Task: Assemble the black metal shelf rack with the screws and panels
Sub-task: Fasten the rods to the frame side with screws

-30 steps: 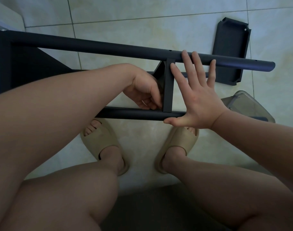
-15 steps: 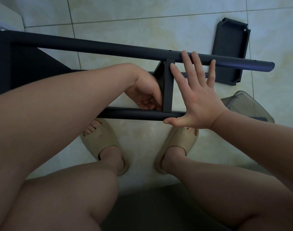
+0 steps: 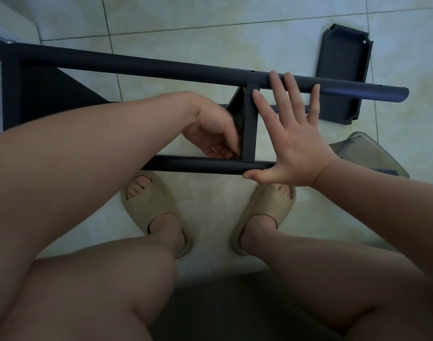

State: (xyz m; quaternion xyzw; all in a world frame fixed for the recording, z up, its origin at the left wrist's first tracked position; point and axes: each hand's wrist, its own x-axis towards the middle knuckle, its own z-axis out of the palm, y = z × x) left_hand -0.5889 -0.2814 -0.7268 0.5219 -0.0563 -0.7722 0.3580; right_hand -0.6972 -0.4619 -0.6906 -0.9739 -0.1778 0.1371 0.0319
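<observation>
Over the pale tiled floor (image 3: 210,40) the black rack (image 3: 136,67) lies sideways, our right hand (image 3: 291,148) spread flat across its two tubes, our left hand (image 3: 210,129) curled against the crossbar (image 3: 249,124), grip unclear.

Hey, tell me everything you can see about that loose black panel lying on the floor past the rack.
The loose black panel is a matte, metal-looking rectangular tray with a low raised rim and notched corners. A small pale dot shows near one far corner. It lies flat on the pale floor tiles, off to the right beyond the rack. The rack's far tube crosses in front of it in this view, hiding a band. Only the floor is seen touching it.
</observation>
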